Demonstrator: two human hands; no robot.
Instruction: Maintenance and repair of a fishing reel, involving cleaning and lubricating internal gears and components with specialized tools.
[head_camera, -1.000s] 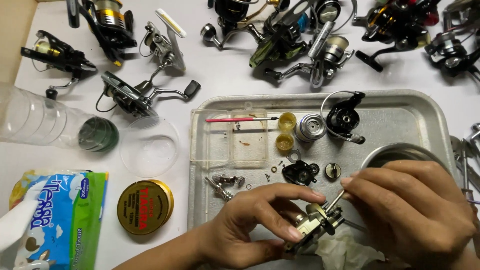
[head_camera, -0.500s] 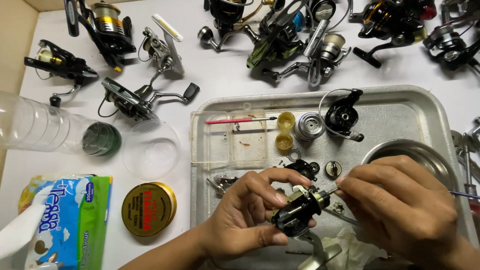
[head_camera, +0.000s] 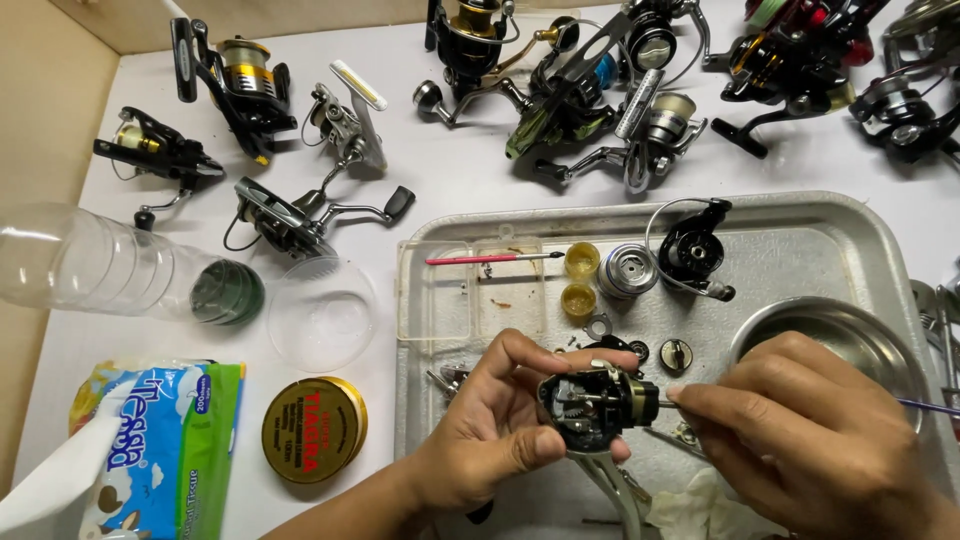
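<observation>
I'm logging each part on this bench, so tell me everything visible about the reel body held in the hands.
The reel body is a black, opened fishing reel housing with small metal gears and a shaft exposed inside and a gold-toned collar on its right end. It is held over the metal tray, open side facing the camera. The left hand grips it with thumb and fingers; the right hand brings a thin tool to its right end. Its silvery stem points down.
</observation>
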